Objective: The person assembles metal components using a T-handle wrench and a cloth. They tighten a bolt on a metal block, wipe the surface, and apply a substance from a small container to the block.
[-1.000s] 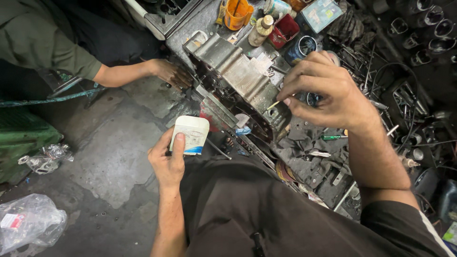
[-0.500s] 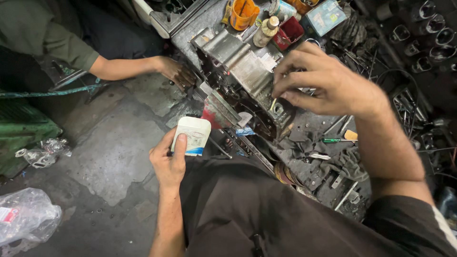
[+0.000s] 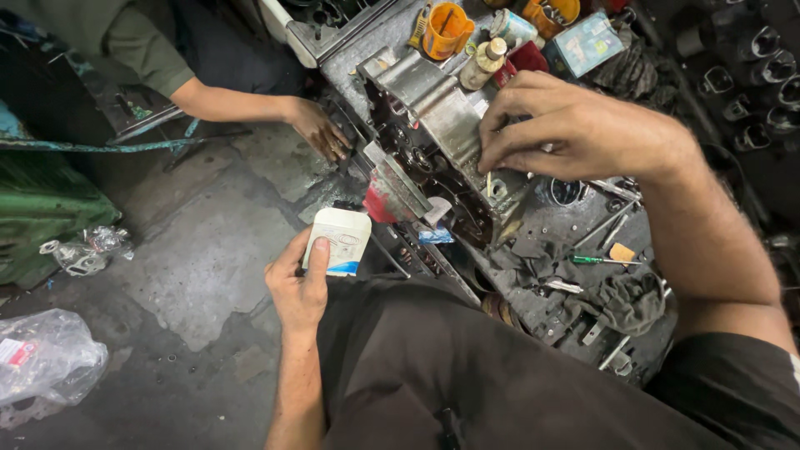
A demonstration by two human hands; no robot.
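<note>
**Grey metal casing under my right hand, white tub closer in my left**

Grey cast metal fills the middle of the head view: the engine casing (image 3: 442,125) lies on the cluttered bench, open side toward me. My right hand (image 3: 575,133) now rests on its near edge with the fingers curled together, pinching something thin and pale at the rim; what exactly sits between the fingertips is too small to tell. A second ago this hand hung above the casing a little further out; since then it has come down and inward onto the metal, so I judge the fiddly work at that edge is now under way rather than being approached.

My left hand (image 3: 302,283) is closed around a small white tub (image 3: 337,242) with a blue band at its base, held upright just beside the casing's lower corner, above the concrete floor (image 3: 200,267). It has kept that grip throughout, barely shifting.

Another person's hand (image 3: 321,133) touches the far left end of the casing, as it did before. An orange cup (image 3: 447,32) stands behind, and a green-handled screwdriver (image 3: 596,260) lies on the bench to my right.
</note>
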